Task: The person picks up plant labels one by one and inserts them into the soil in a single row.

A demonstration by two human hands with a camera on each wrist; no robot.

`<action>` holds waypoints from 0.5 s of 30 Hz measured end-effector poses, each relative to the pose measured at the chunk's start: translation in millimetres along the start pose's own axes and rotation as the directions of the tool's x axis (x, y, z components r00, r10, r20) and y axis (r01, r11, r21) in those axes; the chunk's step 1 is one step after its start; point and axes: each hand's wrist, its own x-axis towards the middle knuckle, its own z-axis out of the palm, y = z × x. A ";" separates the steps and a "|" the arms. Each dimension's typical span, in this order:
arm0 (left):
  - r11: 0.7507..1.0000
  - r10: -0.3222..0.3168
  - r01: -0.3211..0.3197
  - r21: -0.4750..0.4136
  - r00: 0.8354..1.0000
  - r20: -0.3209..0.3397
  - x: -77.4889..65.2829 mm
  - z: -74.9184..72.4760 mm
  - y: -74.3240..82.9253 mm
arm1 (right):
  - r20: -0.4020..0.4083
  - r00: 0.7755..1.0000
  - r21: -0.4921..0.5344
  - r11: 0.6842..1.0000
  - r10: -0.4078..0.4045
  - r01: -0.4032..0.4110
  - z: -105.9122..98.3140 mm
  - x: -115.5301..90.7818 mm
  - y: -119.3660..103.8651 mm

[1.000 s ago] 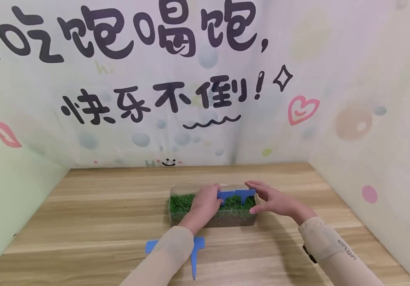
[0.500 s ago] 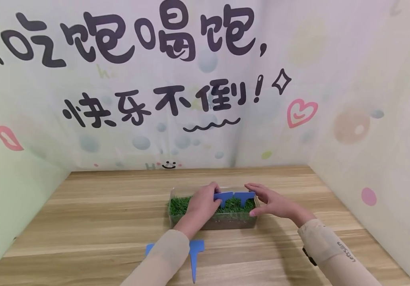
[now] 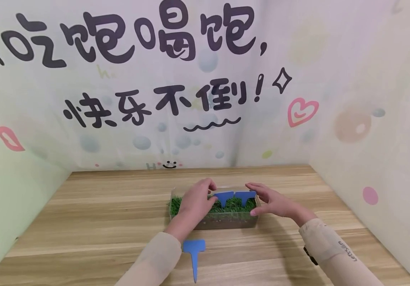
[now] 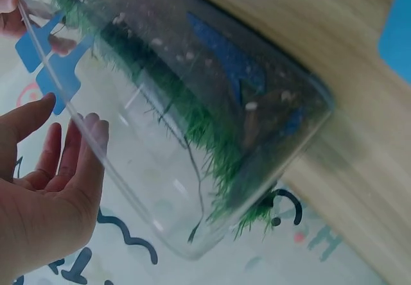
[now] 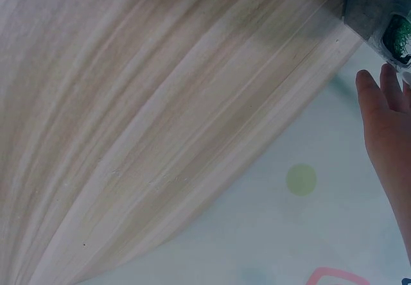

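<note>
A clear plastic box (image 3: 226, 221) of dark soil and green grass stands mid-table. Two blue T-shaped plant labels, a left label (image 3: 224, 197) and a right label (image 3: 245, 197), stand side by side in the grass. My left hand (image 3: 195, 200) hovers over the grass just left of the left label, fingers relaxed and holding nothing; the left wrist view shows its fingers (image 4: 82, 163) apart from the labels. My right hand (image 3: 276, 201) spans the box's right end, thumb at the front corner and fingers behind the right label. Only part of it shows in the right wrist view.
Another blue plant label (image 3: 194, 254) lies on the wooden table (image 3: 101, 222) in front of the box, right of my left forearm. Printed cloth walls (image 3: 126, 147) enclose the table at the back and sides.
My left hand has let go of the left label and moved slightly left and up. The label stays standing in the grass. My right hand keeps its place at the box.
</note>
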 end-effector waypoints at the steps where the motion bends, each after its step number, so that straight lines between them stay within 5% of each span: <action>1: 1.000 0.005 -0.005 0.011 1.000 -0.006 -0.5 -1.2 0.8 | 0.001 1.000 -0.003 1.000 -0.005 0.005 -0.4 -0.4 0.2; 15: 0.991 0.043 -0.036 0.130 0.998 -0.053 -6.9 -11.8 4.5 | 0.004 1.000 0.003 1.000 -0.023 0.023 -1.1 -1.4 -2.4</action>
